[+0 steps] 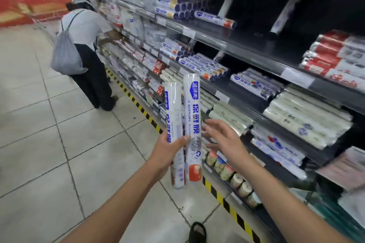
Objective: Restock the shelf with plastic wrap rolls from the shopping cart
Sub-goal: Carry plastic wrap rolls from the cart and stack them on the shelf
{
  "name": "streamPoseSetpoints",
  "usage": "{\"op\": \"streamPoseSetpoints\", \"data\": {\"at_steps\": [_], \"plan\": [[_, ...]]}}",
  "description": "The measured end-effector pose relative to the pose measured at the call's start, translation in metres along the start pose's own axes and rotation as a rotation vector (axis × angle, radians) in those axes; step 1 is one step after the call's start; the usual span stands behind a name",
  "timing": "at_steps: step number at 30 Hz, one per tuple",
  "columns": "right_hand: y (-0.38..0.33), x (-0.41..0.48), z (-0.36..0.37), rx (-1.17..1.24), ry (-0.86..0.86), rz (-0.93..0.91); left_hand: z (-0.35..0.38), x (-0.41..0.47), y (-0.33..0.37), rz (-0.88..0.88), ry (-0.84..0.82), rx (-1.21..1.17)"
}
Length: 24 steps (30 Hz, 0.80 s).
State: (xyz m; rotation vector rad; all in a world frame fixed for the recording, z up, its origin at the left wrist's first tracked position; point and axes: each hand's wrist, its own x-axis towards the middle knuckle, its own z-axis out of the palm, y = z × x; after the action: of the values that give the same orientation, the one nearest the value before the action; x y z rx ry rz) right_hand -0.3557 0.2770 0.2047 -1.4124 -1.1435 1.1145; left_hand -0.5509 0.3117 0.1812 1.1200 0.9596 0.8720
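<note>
My left hand [166,151] grips two white plastic wrap rolls [192,108] with blue lettering, held upright side by side in front of the shelf [246,116]. My right hand [224,140] hovers just right of the rolls, fingers spread, holding nothing; its fingertips are close to the taller roll. Matching blue-and-white rolls [205,67] lie stacked on the shelf boards at middle height and higher up. The shopping cart is out of view.
A person [87,51] with a grey drawstring bag bends toward the shelves further down the aisle on the left. Yellow-black tape [221,195] marks the shelf base. Red-labelled rolls [333,59] fill the right side. My foot [197,232] stands on the tiled floor.
</note>
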Motion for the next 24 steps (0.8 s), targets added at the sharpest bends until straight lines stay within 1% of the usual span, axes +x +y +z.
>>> {"op": "streamPoseSetpoints", "data": {"at_steps": [4,8,15,20,24], "plan": [[-0.004,0.051,0.027,-0.022,-0.109,-0.050,-0.028,0.046,0.023,0.019,0.070,-0.062],[-0.016,0.120,0.039,-0.029,-0.146,-0.100,-0.044,0.108,0.048,0.070,0.082,-0.069],[-0.053,0.246,0.021,-0.086,-0.057,-0.206,-0.049,0.234,0.105,0.155,0.029,-0.025],[-0.079,0.321,0.002,-0.125,0.027,-0.258,-0.040,0.316,0.138,0.201,-0.029,-0.052],[-0.094,0.366,-0.004,-0.166,0.129,-0.286,-0.033,0.373,0.157,0.193,-0.067,-0.098]]}}
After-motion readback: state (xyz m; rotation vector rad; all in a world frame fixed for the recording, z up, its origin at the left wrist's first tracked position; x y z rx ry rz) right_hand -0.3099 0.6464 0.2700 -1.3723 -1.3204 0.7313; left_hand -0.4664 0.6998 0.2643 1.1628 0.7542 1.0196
